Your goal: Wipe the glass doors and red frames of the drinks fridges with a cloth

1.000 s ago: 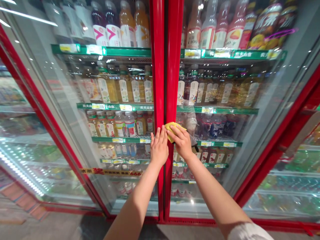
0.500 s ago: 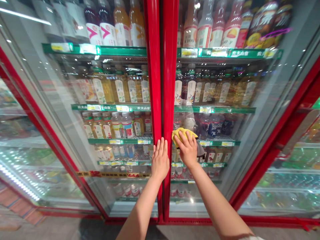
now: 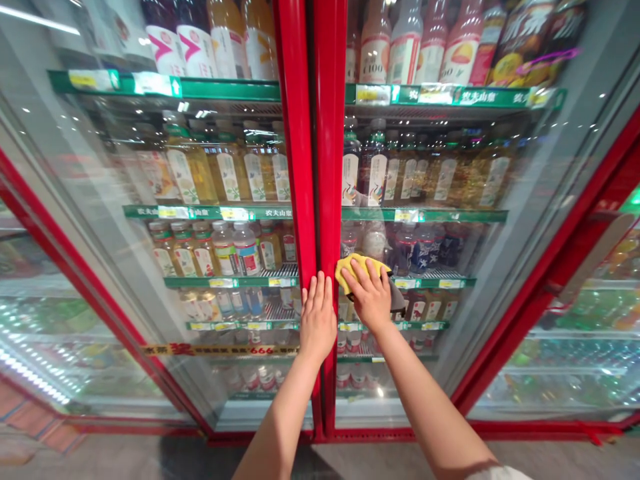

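Note:
My left hand (image 3: 319,321) lies flat against the red door frame (image 3: 327,167) at the middle of a glass-fronted drinks fridge, fingers stretched upward, holding nothing. Just to its right, my right hand (image 3: 371,297) presses a yellow and grey cleaning cloth (image 3: 357,270) on the glass of the right door (image 3: 425,320), close to the red frame. The cloth's grey side hangs out past the hand on the right. Behind the glass, bottles (image 3: 424,248) stand on the shelves; a pale reflection of the arm shows above the cloth.
Green-edged shelves (image 3: 220,213) full of bottles fill both doors. A printed strip (image 3: 220,350) crosses the left door low down. More red-framed coolers stand at the left and right. Grey floor (image 3: 195,457) runs along the base, with brick-like edging (image 3: 37,423) at lower left.
The view has shifted a little, with the fridge appearing slightly further left and nearer. Both hands keep their places on the doors; the cloth stays under my right hand beside the frame.

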`<action>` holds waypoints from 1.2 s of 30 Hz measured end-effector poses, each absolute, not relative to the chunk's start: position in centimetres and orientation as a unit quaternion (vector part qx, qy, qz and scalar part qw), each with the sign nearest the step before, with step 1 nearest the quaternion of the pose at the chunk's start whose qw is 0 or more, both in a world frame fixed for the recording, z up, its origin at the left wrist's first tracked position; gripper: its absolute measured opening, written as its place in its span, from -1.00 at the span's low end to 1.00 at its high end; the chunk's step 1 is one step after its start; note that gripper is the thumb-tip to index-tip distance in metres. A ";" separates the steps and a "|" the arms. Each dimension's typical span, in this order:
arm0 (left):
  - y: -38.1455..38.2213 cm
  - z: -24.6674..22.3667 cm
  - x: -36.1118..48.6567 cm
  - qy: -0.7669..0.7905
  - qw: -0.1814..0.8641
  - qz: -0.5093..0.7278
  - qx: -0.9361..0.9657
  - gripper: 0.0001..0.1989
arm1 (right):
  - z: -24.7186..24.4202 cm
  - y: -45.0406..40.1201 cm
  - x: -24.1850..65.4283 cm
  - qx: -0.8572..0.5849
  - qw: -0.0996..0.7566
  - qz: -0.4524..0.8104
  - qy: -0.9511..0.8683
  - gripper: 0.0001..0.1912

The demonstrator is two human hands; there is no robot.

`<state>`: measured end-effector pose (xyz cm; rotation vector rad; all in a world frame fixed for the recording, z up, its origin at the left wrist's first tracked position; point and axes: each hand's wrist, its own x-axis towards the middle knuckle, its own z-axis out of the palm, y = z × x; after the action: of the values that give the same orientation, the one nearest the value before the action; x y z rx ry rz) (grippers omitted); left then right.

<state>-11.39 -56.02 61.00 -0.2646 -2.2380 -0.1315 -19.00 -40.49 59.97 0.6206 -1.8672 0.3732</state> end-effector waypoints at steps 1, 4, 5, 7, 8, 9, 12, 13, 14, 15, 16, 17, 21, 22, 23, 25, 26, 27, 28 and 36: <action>-55.9 60.8 -11.4 -0.896 0.427 -0.053 -0.106 -0.13 | 59.1 -40.4 -18.9 0.247 0.545 0.167 -0.784 -0.40; -55.8 60.3 -11.2 -0.897 0.426 -0.050 -0.106 -0.15 | 56.1 -40.7 -18.3 0.244 0.544 0.170 -0.785 -0.41; -55.8 60.3 -11.2 -0.897 0.425 -0.047 -0.108 -0.16 | 55.7 -41.0 -18.1 0.254 0.539 0.163 -0.787 -0.41; -55.7 60.3 -11.3 -0.897 0.426 -0.041 -0.111 -0.15 | 56.4 -41.4 -18.2 0.271 0.528 0.150 -0.790 -0.41; -55.7 60.4 -11.3 -0.896 0.428 -0.038 -0.111 -0.14 | 57.5 -41.3 -18.3 0.272 0.526 0.149 -0.792 -0.40; -55.6 60.5 -11.4 -0.895 0.431 -0.035 -0.110 -0.13 | 58.8 -41.1 -18.6 0.266 0.527 0.151 -0.793 -0.39; -55.0 60.8 -11.6 -0.891 0.441 -0.026 -0.104 -0.10 | 62.0 -39.6 -19.3 0.228 0.537 0.169 -0.794 -0.31; -54.9 60.7 -11.6 -0.890 0.444 -0.022 -0.101 -0.09 | 62.1 -39.1 -19.4 0.210 0.541 0.178 -0.795 -0.28; -54.7 60.6 -11.6 -0.889 0.447 -0.016 -0.098 -0.09 | 61.7 -38.7 -19.4 0.191 0.544 0.188 -0.795 -0.26; -54.6 60.4 -11.6 -0.888 0.450 -0.010 -0.096 -0.09 | 60.9 -38.4 -19.3 0.171 0.546 0.199 -0.795 -0.23; -54.5 60.2 -11.5 -0.886 0.454 -0.002 -0.093 -0.10 | 59.7 -38.4 -19.0 0.156 0.545 0.208 -0.797 -0.22; -54.4 60.0 -11.5 -0.885 0.457 0.005 -0.092 -0.10 | 58.4 -38.6 -18.7 0.148 0.543 0.213 -0.799 -0.21; -54.3 59.5 -11.7 -0.881 0.461 0.021 -0.105 -0.11 | 56.7 -39.8 -18.1 0.210 0.512 0.173 -0.815 -0.29; -54.2 59.6 -11.8 -0.881 0.459 0.023 -0.111 -0.11 | 57.4 -39.7 -18.2 0.223 0.509 0.163 -0.815 -0.31; -54.0 59.7 -12.0 -0.882 0.457 0.024 -0.114 -0.12 | 58.3 -39.3 -18.5 0.227 0.510 0.157 -0.815 -0.32; -53.5 60.0 -12.4 -0.883 0.454 0.026 -0.114 -0.12 | 60.3 -37.7 -19.2 0.211 0.518 0.161 -0.813 -0.29; -53.1 60.1 -12.6 -0.884 0.453 0.027 -0.111 -0.13 | 60.8 -36.6 -19.5 0.192 0.523 0.170 -0.813 -0.26; -52.8 60.2 -12.8 -0.885 0.452 0.028 -0.107 -0.14 | 60.9 -35.6 -19.8 0.167 0.529 0.182 -0.812 -0.22; -52.4 60.2 -12.9 -0.887 0.449 0.031 -0.106 -0.14 | 60.6 -34.8 -19.9 0.138 0.535 0.198 -0.809 -0.18; -51.1 60.2 -13.6 -0.895 0.420 0.045 -0.143 -0.13 | 56.5 -34.9 -19.0 0.160 0.509 0.189 -0.824 -0.15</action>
<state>-13.58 -51.10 60.22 -0.3574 -2.2430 0.1137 -19.05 -34.86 56.52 0.3856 -1.9860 0.4542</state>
